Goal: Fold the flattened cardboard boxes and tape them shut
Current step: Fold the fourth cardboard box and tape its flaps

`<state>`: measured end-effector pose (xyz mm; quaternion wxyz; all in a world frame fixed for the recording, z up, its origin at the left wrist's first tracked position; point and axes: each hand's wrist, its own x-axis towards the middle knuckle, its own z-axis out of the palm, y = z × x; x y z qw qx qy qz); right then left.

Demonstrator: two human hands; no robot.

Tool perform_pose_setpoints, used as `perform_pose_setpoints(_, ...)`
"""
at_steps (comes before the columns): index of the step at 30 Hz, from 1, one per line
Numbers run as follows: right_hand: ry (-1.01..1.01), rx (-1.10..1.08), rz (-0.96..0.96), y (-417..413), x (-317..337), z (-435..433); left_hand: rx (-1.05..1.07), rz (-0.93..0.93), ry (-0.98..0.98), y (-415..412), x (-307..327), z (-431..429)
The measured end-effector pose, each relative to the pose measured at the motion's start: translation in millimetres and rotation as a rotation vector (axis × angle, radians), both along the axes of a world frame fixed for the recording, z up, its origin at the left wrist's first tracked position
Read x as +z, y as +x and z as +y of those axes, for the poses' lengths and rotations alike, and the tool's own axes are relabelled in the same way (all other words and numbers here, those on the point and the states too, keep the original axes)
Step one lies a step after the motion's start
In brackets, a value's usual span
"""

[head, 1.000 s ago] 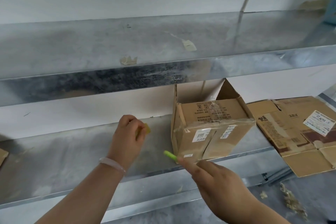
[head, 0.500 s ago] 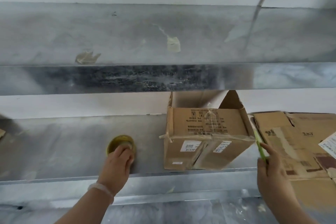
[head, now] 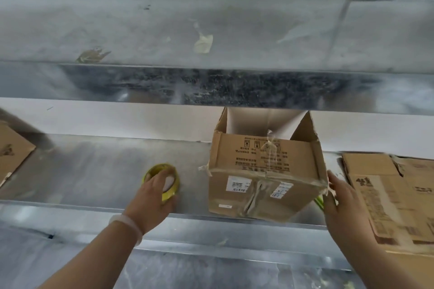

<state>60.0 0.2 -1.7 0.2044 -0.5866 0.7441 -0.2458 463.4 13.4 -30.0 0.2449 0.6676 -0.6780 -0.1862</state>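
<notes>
A folded cardboard box (head: pixel 263 171) stands on the metal shelf (head: pixel 89 166), its taped side toward me and its top flaps open at the back. My left hand (head: pixel 150 199) grips a yellow-green tape roll (head: pixel 172 186) that lies on the shelf left of the box. My right hand (head: pixel 340 202) rests against the box's right lower corner, and a green cutter (head: pixel 319 200) pokes out from under its palm. A stack of flattened cardboard boxes (head: pixel 389 195) lies to the right of that hand.
An upper metal shelf (head: pixel 211 87) hangs low over the box, with bits of old tape stuck on top. Another piece of cardboard (head: pixel 11 155) lies at the far left. The white wall closes off the back.
My right hand has moved left from the flattened stack to the box's right corner with the green cutter. The left hand stays on the tape roll. The view has come closer.
</notes>
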Motion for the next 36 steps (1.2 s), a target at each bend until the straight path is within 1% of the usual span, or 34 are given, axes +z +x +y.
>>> perform_pose_setpoints(1,-0.082,-0.015,-0.156,5,11,6,0.07,0.097,-0.064,-13,13,3)
perform_pose_setpoints(2,-0.155,-0.035,-0.322,12,23,12,0.139,0.238,-0.137,-32,28,6)
perform_pose_setpoints(3,-0.205,-0.059,-0.487,21,35,18,0.188,0.445,-0.179,-54,46,10)
perform_pose_setpoints(4,-0.228,-0.079,-0.626,31,46,24,0.205,0.693,-0.186,-79,63,12)
perform_pose_setpoints(5,-0.222,-0.092,-0.716,42,55,27,0.196,0.902,-0.159,-103,77,15)
perform_pose_setpoints(6,-0.194,-0.094,-0.772,52,62,29,0.187,1.015,-0.129,-124,88,16)
perform_pose_setpoints(7,-0.162,-0.092,-0.807,62,67,30,0.19,1.041,-0.101,-141,96,17)
perform_pose_setpoints(10,-0.131,-0.117,-0.853,82,72,25,0.288,0.99,-0.115,-163,109,10)
perform_pose_setpoints(14,-0.13,-0.158,-0.879,86,69,15,0.396,0.954,-0.13,-164,103,2)
perform_pose_setpoints(17,-0.13,-0.144,-0.884,84,66,16,0.425,1.014,-0.157,-162,98,4)
perform_pose_setpoints(22,-0.104,-0.11,-0.864,77,65,16,0.407,1.108,-0.109,-156,101,3)
perform_pose_setpoints(25,-0.078,-0.085,-0.838,72,62,16,0.352,1.084,-0.062,-153,103,5)
perform_pose_setpoints(29,-0.115,-0.089,-0.809,69,58,21,0.233,0.955,-0.08,-147,91,8)
perform_pose_setpoints(32,-0.098,-0.094,-0.816,65,52,22,0.104,0.981,-0.091,-140,77,6)
perform_pose_setpoints(34,-0.067,-0.031,-0.849,61,51,21,0.006,0.941,-0.11,-133,75,4)
perform_pose_setpoints(36,-0.036,0.01,-0.836,57,50,19,-0.084,0.881,-0.099,-124,74,2)
